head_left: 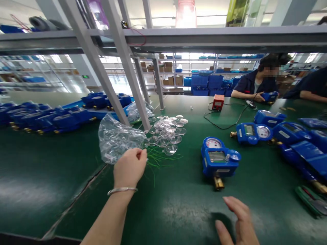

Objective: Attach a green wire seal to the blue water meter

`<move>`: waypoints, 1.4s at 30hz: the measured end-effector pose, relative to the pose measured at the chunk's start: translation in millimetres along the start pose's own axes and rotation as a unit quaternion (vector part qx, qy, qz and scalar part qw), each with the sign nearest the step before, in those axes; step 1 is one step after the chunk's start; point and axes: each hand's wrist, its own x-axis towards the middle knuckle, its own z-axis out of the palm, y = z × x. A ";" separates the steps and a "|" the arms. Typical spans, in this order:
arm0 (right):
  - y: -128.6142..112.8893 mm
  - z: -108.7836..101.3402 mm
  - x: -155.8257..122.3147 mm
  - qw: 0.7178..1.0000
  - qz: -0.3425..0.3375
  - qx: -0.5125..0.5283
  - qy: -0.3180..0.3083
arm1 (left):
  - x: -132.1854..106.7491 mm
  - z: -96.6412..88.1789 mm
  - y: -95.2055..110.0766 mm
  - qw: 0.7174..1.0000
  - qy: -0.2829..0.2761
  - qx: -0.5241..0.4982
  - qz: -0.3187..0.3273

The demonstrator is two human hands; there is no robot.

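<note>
The left hand (130, 167) pinches the near edge of a clear plastic bag (117, 139), light, limp and crinkly, best gripped at that gathered edge, while the right hand (236, 221) hovers open over the bench (178, 204).

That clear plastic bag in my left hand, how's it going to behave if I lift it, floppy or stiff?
Probably floppy: the clear plastic bag is crumpled and sags where the left hand pinches its edge. It likely weighs little, being thin film. It may also spill, since clear round lenses lie scattered beside its mouth on the green table.
</note>
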 end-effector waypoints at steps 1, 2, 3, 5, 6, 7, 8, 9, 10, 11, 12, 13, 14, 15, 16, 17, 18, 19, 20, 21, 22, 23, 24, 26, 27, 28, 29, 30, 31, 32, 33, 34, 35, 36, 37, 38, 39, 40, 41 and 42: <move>-7.6 0.1 3.1 0.999 0.021 0.014 -0.031 | -12.3 -7.4 7.7 0.999 0.031 -0.016 0.015; -15.0 0.2 7.6 0.997 0.035 0.037 -0.063 | -27.4 -12.3 17.0 0.996 0.060 -0.041 0.042; -21.6 0.5 12.9 0.993 0.043 0.063 -0.092 | -44.7 -14.0 27.6 0.983 0.103 -0.104 0.108; -31.3 0.9 24.6 0.983 0.041 0.107 -0.141 | -81.5 -7.5 50.1 0.939 0.069 -0.207 0.265; -34.1 0.9 29.8 0.978 0.036 0.124 -0.162 | -98.6 -0.4 60.8 0.918 0.031 -0.236 0.316; -35.5 0.7 34.1 0.973 0.032 0.139 -0.180 | -113.6 8.2 70.6 0.901 -0.003 -0.250 0.354; -35.6 0.1 37.1 0.969 0.031 0.153 -0.190 | -125.6 17.1 79.2 0.888 -0.018 -0.262 0.377; -34.8 -0.8 38.9 0.966 0.037 0.167 -0.192 | -134.6 25.2 86.6 0.880 -0.026 -0.270 0.390; -33.4 -2.3 39.6 0.965 0.049 0.180 -0.184 | -140.6 31.7 93.1 0.874 -0.024 -0.277 0.398; -31.5 -4.3 39.5 0.963 0.068 0.193 -0.173 | -144.2 36.4 99.1 0.870 -0.020 -0.282 0.404; -29.6 -7.1 39.0 0.961 0.093 0.206 -0.160 | -146.2 39.0 104.9 0.866 -0.022 -0.284 0.411; -27.8 -10.6 38.7 0.957 0.124 0.223 -0.139 | -147.1 39.8 110.7 0.862 -0.032 -0.282 0.420; -26.4 -15.0 38.9 0.949 0.159 0.246 -0.114 | -147.3 39.4 116.4 0.858 -0.049 -0.276 0.430; -25.1 -20.4 39.9 0.938 0.192 0.277 -0.085 | -147.0 38.2 122.1 0.852 -0.071 -0.270 0.443; -24.0 -26.8 41.8 0.924 0.217 0.310 -0.053 | -145.9 36.9 127.4 0.842 -0.096 -0.265 0.460; -22.8 -34.5 44.6 0.913 0.231 0.336 -0.018 | -143.7 36.0 132.0 0.833 -0.115 -0.263 0.472; -21.0 -43.4 48.3 0.911 0.231 0.342 0.013 | -140.0 35.6 136.0 0.828 -0.116 -0.268 0.479; -18.5 -53.4 52.7 0.920 0.221 0.321 0.036 | -134.4 36.0 139.4 0.830 -0.097 -0.274 0.477; -14.9 -64.1 57.7 0.940 0.205 0.270 0.049 | -127.1 37.1 142.3 0.840 -0.055 -0.281 0.461; -10.4 -75.1 63.1 0.962 0.182 0.194 0.056 | -118.4 38.7 145.0 0.855 0.000 -0.285 0.433; -5.1 -85.7 68.9 0.982 0.150 0.105 0.054 | -109.4 40.4 147.8 0.870 0.059 -0.283 0.400; 0.9 -95.3 74.9 0.993 0.109 0.016 0.045 | -101.1 42.0 150.9 0.881 0.107 -0.275 0.371; 7.1 -103.4 80.8 0.996 0.062 -0.062 0.033 | -94.8 43.4 154.2 0.885 0.140 -0.268 0.354; 19.3 -113.8 91.5 0.984 -0.039 -0.173 0.020 | -90.9 45.3 160.7 0.880 0.159 -0.269 0.357; 24.6 -116.1 95.7 0.974 -0.082 -0.208 0.021 | -93.8 46.1 163.7 0.871 0.144 -0.282 0.375; 29.4 -116.8 98.9 0.965 -0.115 -0.235 0.025 | -99.4 47.0 166.2 0.859 0.114 -0.305 0.396; 33.5 -116.3 101.2 0.957 -0.138 -0.254 0.031 | -106.8 48.5 168.1 0.844 0.076 -0.333 0.414; 37.1 -115.0 102.6 0.950 -0.155 -0.267 0.040 | -114.8 50.6 169.5 0.828 0.034 -0.359 0.430; 40.1 -113.1 103.4 0.945 -0.169 -0.276 0.048 | -122.2 53.4 170.3 0.814 -0.007 -0.377 0.441; 42.7 -111.0 104.0 0.941 -0.180 -0.280 0.057 | -128.3 56.8 170.7 0.806 -0.042 -0.386 0.447; 44.9 -108.7 104.6 0.938 -0.190 -0.280 0.068 | -132.4 60.6 170.6 0.804 -0.073 -0.385 0.447; 46.8 -106.3 105.5 0.937 -0.198 -0.277 0.078 | -134.3 64.7 170.1 0.808 -0.105 -0.374 0.442; 48.4 -103.9 106.7 0.937 -0.204 -0.270 0.085 | -134.1 68.7 169.3 0.814 -0.140 -0.360 0.434; 49.8 -101.3 108.2 0.940 -0.207 -0.258 0.088 | -132.0 72.3 168.3 0.819 -0.165 -0.350 0.423; 51.2 -98.6 109.9 0.945 -0.204 -0.242 0.085 | -128.5 75.5 167.1 0.826 -0.173 -0.343 0.413; 52.6 -95.8 111.7 0.952 -0.196 -0.222 0.078 | -124.3 78.0 165.7 0.834 -0.160 -0.336 0.407; 54.4 -92.9 113.3 0.959 -0.186 -0.200 0.070 | -119.6 79.8 164.3 0.845 -0.130 -0.325 0.403; 56.4 -90.1 114.6 0.965 -0.177 -0.181 0.062 | -115.0 81.0 162.8 0.859 -0.088 -0.310 0.399; 58.9 -87.4 115.4 0.969 -0.173 -0.166 0.058 | -110.8 81.9 161.3 0.873 -0.047 -0.288 0.391; 61.8 -84.8 115.8 0.971 -0.175 -0.156 0.057 | -107.2 82.5 160.0 0.886 -0.014 -0.263 0.381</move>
